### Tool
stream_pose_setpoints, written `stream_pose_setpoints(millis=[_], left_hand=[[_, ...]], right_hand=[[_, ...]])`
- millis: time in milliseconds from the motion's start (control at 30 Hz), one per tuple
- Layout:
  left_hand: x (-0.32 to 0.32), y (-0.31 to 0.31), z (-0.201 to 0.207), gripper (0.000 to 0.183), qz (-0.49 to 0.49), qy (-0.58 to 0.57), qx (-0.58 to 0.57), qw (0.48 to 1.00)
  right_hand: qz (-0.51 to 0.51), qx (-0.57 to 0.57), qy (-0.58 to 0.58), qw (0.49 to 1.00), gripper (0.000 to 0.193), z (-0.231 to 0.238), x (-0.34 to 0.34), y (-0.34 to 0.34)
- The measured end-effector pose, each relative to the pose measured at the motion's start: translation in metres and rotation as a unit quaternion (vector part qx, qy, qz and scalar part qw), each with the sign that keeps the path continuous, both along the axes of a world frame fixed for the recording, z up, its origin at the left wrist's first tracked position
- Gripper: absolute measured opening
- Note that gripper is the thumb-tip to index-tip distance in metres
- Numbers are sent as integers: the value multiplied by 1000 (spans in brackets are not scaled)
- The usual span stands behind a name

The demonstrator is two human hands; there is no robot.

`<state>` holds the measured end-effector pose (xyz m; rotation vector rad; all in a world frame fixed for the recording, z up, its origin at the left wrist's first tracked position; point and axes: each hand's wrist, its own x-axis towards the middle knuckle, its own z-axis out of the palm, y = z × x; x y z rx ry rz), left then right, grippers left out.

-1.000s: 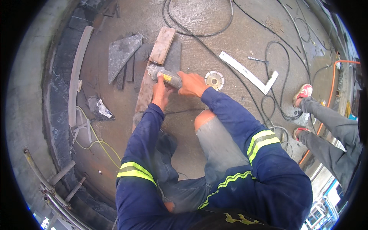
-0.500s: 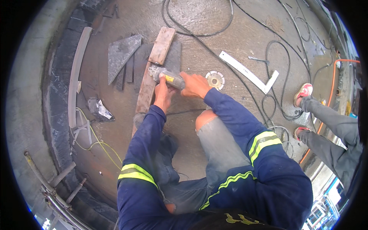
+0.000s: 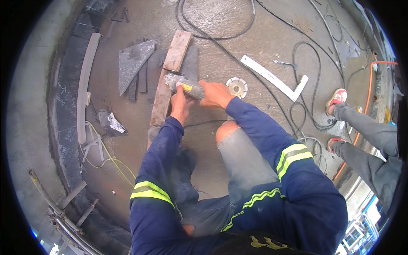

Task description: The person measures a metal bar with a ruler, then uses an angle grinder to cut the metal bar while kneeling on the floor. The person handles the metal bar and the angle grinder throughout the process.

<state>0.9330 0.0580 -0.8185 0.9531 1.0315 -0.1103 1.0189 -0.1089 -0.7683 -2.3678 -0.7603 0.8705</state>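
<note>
An angle grinder (image 3: 187,87) with a grey body and a yellow label lies across a wooden plank (image 3: 163,98), its head over the plank and a disc edge showing at the head's far side. My left hand (image 3: 180,107) is closed round the front of the body from below, thumb on top near the label. At the rear end, my right hand (image 3: 216,95) grips the body. A segmented cutting disc (image 3: 230,88) lies flat on the floor just right of my right hand. Behind the plank are grey stone slabs (image 3: 135,59).
A white carpenter's square (image 3: 267,75) and a wrench (image 3: 284,63) lie to the right among black cables (image 3: 316,110). Another person's legs (image 3: 369,127) stand at the far right, near an orange hose (image 3: 370,89). A long curved strip (image 3: 86,87) and crumpled foil (image 3: 115,123) lie left.
Both hands keep the same hold on the grinder. The view has shifted slightly, and the things on the floor sit a little differently in it.
</note>
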Motion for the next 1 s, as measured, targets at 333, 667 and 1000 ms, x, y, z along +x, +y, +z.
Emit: stream_pose_setpoints(millis=[333,667,1000], left_hand=[[3,4,4,81,-12,-4,-7,1000],[12,41,1,80,18,-7,3,1000],[2,8,1,77,4,-17,-14,1000]], right_hand=[[26,-17,6,999,82,2,9,3],[29,-20,-1,999,57,10,17,49],[23,-31,14,999,83,0,10,9]])
